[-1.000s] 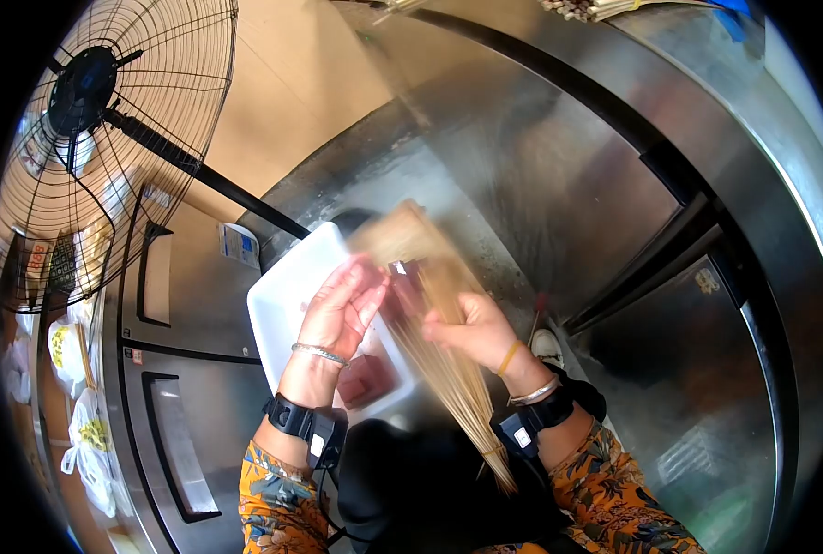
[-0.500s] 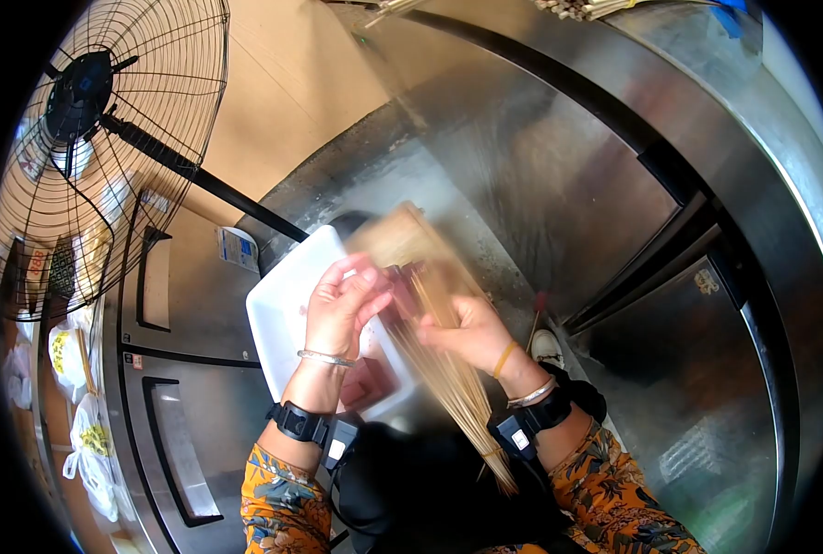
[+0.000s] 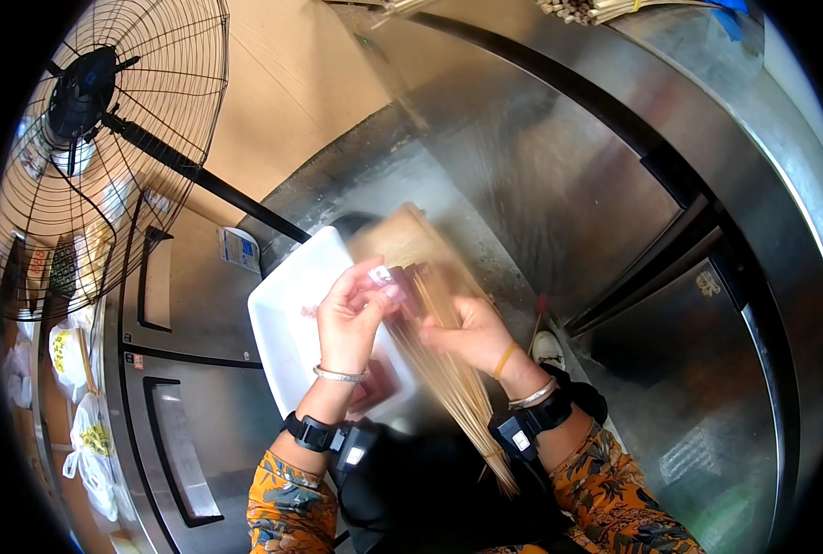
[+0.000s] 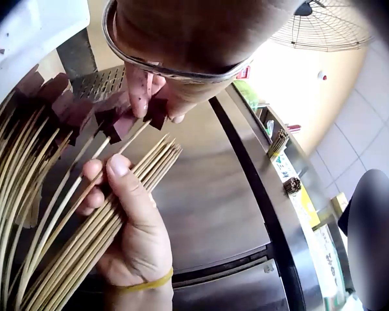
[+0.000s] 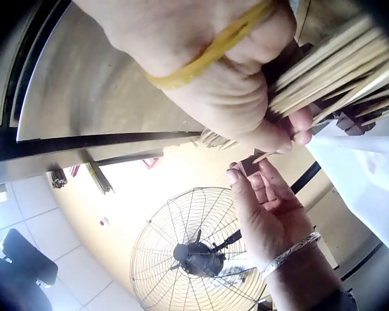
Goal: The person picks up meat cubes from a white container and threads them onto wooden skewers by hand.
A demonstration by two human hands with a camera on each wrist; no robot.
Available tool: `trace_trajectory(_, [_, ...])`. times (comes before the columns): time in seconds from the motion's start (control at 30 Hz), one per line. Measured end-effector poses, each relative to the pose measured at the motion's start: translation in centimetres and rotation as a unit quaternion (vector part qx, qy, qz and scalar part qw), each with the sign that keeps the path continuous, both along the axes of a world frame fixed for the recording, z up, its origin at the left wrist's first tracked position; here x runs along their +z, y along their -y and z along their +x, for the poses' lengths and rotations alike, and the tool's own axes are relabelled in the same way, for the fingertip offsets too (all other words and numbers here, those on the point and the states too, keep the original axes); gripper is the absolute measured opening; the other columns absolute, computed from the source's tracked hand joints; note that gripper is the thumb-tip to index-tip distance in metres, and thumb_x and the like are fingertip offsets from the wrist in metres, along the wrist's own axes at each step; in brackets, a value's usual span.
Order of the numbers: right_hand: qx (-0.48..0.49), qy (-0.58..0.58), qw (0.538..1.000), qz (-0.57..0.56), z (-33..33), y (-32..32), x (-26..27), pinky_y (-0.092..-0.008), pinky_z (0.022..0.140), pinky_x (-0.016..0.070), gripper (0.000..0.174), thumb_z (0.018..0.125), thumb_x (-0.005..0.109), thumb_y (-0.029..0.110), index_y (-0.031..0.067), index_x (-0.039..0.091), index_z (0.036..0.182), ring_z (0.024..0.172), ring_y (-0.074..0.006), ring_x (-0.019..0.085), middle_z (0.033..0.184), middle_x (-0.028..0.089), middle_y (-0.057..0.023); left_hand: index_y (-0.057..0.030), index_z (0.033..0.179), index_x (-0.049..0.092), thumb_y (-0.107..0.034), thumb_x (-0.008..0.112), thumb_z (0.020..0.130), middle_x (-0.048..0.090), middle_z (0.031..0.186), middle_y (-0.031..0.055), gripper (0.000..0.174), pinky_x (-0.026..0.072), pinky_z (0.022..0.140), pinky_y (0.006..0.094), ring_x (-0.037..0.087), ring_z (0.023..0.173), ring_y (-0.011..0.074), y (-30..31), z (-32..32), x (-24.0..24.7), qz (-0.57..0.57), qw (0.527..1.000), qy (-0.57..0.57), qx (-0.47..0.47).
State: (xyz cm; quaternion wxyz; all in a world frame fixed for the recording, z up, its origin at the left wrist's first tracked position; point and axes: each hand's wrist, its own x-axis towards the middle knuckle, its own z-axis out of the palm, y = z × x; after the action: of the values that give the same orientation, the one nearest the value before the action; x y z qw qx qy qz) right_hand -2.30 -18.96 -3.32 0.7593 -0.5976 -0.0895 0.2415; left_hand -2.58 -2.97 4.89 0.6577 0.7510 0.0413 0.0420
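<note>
My left hand [image 3: 347, 323] pinches a small dark red cube [image 4: 158, 111] between thumb and fingertips; it looks like a soft food piece of unclear kind. My right hand [image 3: 471, 337] grips a bundle of bamboo skewers [image 4: 117, 214], with one skewer pointing out between its thumb and fingers. In the right wrist view that skewer's tip meets the cube [image 5: 248, 166]. More skewers [image 4: 16, 188] lie alongside, their ends in dark red pieces [image 4: 58, 100]. Below the left hand, larger dark red blocks [image 3: 374, 386] sit in a white tub [image 3: 273, 309].
A wooden board [image 3: 411, 231] lies beyond the hands, beside the tub. A black standing fan [image 3: 84, 92] rises at the far left, its pole reaching down behind the tub. Steel cabinet doors [image 3: 185, 277] stand left and right. A white shoe [image 3: 547, 346] shows near the right wrist.
My left hand has turned from a more open palm to a pinch and come slightly right, close to the skewers. The right hand stays almost in place with its bundle.
</note>
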Motion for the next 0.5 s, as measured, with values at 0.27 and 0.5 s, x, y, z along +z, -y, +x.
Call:
trace_trajectory(0.27, [-0.012, -0.003, 1.0, 0.008, -0.1, -0.1, 0.3, -0.027, 0.067, 0.0458, 0.017, 0.079, 0.064, 0.017, 0.0039, 0.06, 0.089, 0.071, -0.0102, 0.057, 0.076, 0.061, -0.0023, -0.0008, 0.117, 0.054, 0.003, 0.062, 0.081, 0.056, 0.091, 0.0019, 0.037, 0.0538, 0.069, 0.0228, 0.06, 0.079, 0.0102, 0.5, -0.8, -0.8, 0.062, 0.998, 0.014, -0.014])
trace_trajectory(0.5, [-0.041, -0.002, 0.998, 0.046, 0.0, -0.3, -0.3, -0.0218, 0.058, 0.0449, 0.012, 0.078, 0.067, 0.01, 0.0051, 0.059, 0.085, 0.064, -0.0057, 0.055, 0.073, 0.059, 0.0013, 0.0003, 0.116, 0.056, 0.003, 0.065, 0.079, 0.06, 0.097, 0.0042, 0.038, 0.0507, 0.065, 0.0204, 0.059, 0.076, 0.0066, 0.6, -1.2, -1.7, 0.217, 0.974, 0.058, -0.026])
